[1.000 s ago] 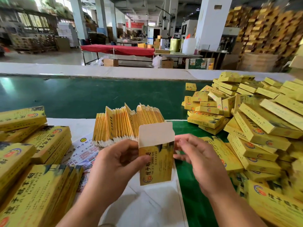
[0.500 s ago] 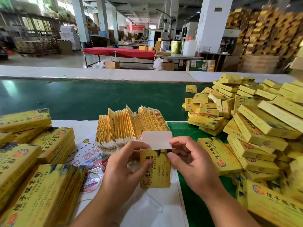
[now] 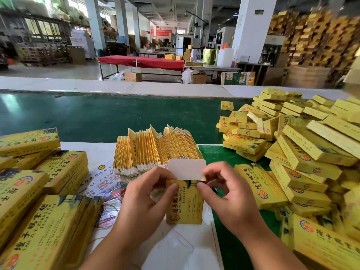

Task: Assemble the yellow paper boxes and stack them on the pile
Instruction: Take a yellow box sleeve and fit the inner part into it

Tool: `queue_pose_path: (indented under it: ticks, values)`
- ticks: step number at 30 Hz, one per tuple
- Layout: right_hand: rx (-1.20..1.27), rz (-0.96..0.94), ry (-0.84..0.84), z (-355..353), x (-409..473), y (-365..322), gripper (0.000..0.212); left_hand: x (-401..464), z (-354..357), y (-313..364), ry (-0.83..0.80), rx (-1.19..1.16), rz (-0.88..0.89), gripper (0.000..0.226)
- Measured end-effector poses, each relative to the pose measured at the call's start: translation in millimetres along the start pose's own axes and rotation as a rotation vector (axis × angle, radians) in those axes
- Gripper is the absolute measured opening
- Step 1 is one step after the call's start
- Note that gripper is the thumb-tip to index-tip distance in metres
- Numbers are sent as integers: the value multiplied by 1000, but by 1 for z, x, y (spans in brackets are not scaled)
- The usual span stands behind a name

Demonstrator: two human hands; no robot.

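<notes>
Head-cam view down at a worktable w/ a green mat (image 3: 231, 156) and white sheet (image 3: 175, 250) in a factory hall. Centre, just above the table: a small yellow printed paper box (image 3: 185, 203), held upright by both hands, its white top flap (image 3: 186, 170) standing open and upright. Left hand (image 3: 144, 199) grips the box's left edge, thumb pressed on the front face, fingers curled round the back. Right hand (image 3: 228, 193) pinches the box's top right corner btwn thumb and forefinger; other fingers loosely curled.

Just behind the box: a fanned bundle of flat, unfolded yellow box blanks (image 3: 155, 151), standing on edge. Left side: stacks of larger flat yellow printed cartons (image 3: 44, 221), lying on the table, w/ a printed paper leaflet (image 3: 105, 178) partly showing beside them. Right side: a big loose pile of assembled yellow boxes (image 3: 303, 149), heaped at mixed angles, reaching the frame edge. One lone yellow box (image 3: 227, 105) sits apart on the green belt (image 3: 97, 115) beyond. Background: a red-covered table (image 3: 142, 62), blurred.
</notes>
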State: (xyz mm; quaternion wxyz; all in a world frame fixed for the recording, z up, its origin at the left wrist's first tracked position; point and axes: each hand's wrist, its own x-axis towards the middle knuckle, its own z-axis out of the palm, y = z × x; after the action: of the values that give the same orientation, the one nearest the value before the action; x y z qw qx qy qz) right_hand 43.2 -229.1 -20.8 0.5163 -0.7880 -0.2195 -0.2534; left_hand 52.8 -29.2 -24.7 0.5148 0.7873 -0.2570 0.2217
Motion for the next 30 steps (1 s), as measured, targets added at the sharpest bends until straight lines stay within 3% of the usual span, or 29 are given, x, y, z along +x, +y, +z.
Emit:
queue_pose_path:
  ticks: [3, 5, 12, 16, 21, 30]
  values:
    - [109, 128, 0, -1, -1, 4, 60, -2, 0, -2, 2, -169, -107, 40]
    - [116, 134, -37, -3, 0, 5, 67, -1, -1, -4, -10, -189, -142, 58]
    - [131, 140, -94, -6, 2, 0, 19, 3, -1, -2, -58, -177, -87, 23]
    - [112, 132, -71, -7, 2, -1, 20, 2, 0, 0, -33, -168, -111, 7]
    - [123, 93, -45, -6, 1, -7, 15, 1, -2, 5, -4, -204, -80, 18]
    - [48, 79, -23, -2, 2, -9, 5, 2, -3, 1, -23, -173, -152, 11]
